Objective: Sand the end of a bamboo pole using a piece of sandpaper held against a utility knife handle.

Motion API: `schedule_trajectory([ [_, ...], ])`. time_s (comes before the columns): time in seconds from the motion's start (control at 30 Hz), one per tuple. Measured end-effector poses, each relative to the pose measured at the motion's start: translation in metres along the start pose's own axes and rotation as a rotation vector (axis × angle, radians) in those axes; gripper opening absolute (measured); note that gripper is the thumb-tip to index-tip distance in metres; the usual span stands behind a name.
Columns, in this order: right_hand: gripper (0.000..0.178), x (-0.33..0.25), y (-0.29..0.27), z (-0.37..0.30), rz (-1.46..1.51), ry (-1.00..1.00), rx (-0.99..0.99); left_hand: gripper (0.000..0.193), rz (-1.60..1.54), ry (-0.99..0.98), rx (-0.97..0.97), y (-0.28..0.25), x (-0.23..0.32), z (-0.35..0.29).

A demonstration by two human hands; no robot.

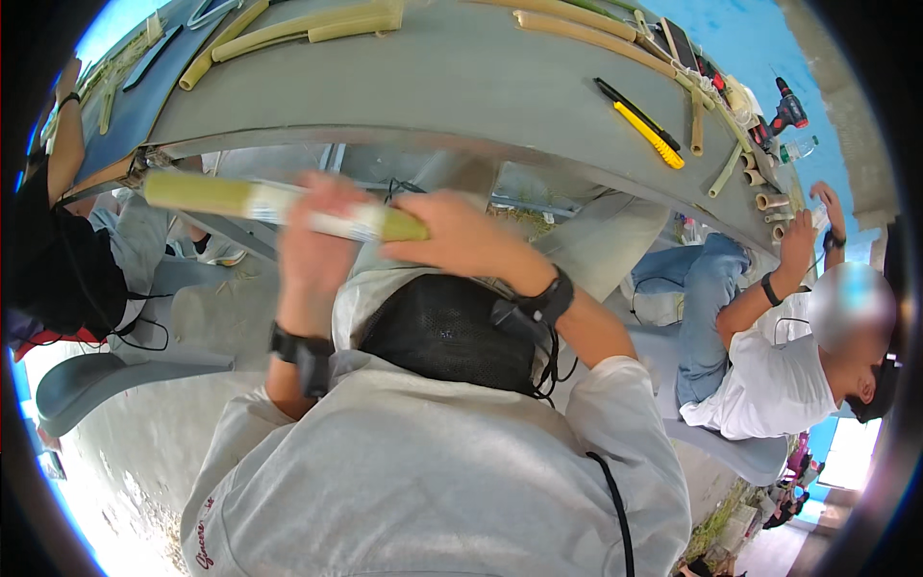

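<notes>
A pale green bamboo piece is held level over my lap, just off the table's near edge. Around its middle lies a white sheet with faint print; its kind is unclear. My left hand, smeared by motion, closes over the sheet and the bamboo beneath. At the other end, my right hand grips the bamboo, with the tip showing beside its thumb. A black mesh pouch rests in my lap below both hands.
On the grey table lie a yellow utility knife, a black pen-like tool and split bamboo lengths. Farther right are a cordless drill and a plastic bottle. People sit at left and right.
</notes>
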State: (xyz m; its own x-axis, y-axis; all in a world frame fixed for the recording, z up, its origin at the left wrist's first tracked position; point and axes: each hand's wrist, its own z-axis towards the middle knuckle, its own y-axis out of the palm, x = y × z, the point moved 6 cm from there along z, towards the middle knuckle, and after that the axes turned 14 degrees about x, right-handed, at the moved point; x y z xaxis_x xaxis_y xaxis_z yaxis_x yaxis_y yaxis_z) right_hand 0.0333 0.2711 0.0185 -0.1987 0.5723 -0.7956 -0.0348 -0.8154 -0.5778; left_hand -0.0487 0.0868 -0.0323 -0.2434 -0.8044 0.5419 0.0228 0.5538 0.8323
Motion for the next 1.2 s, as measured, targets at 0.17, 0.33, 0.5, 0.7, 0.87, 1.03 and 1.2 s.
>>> schedule_trajectory([
  [0.17,0.045,0.011,-0.020,-0.004,0.018,0.000,-0.019,0.022,-0.018,0.117,0.120,0.029,0.044,0.001],
  [0.33,0.046,0.040,-0.040,-0.022,-0.098,0.087,-0.092,0.026,-0.180,0.172,-0.034,0.014,0.074,0.011],
  [0.5,0.045,0.020,-0.019,-0.018,0.014,-0.042,0.077,0.018,0.030,-0.178,-0.158,0.008,-0.040,0.002],
  [0.7,0.039,0.040,-0.024,-0.026,0.155,0.116,-0.047,0.018,0.063,0.031,-0.132,0.019,0.002,0.000],
  [0.87,0.029,0.099,-0.056,-0.040,0.385,0.340,0.041,0.017,0.179,0.183,-0.087,0.016,0.027,0.004],
  [1.03,0.026,0.168,-0.083,-0.061,0.324,0.467,0.145,0.021,0.277,0.198,0.051,0.008,0.015,0.005],
  [1.2,0.028,0.198,-0.076,-0.074,0.220,0.505,0.099,0.021,0.352,0.129,0.018,0.019,-0.001,-0.006],
])
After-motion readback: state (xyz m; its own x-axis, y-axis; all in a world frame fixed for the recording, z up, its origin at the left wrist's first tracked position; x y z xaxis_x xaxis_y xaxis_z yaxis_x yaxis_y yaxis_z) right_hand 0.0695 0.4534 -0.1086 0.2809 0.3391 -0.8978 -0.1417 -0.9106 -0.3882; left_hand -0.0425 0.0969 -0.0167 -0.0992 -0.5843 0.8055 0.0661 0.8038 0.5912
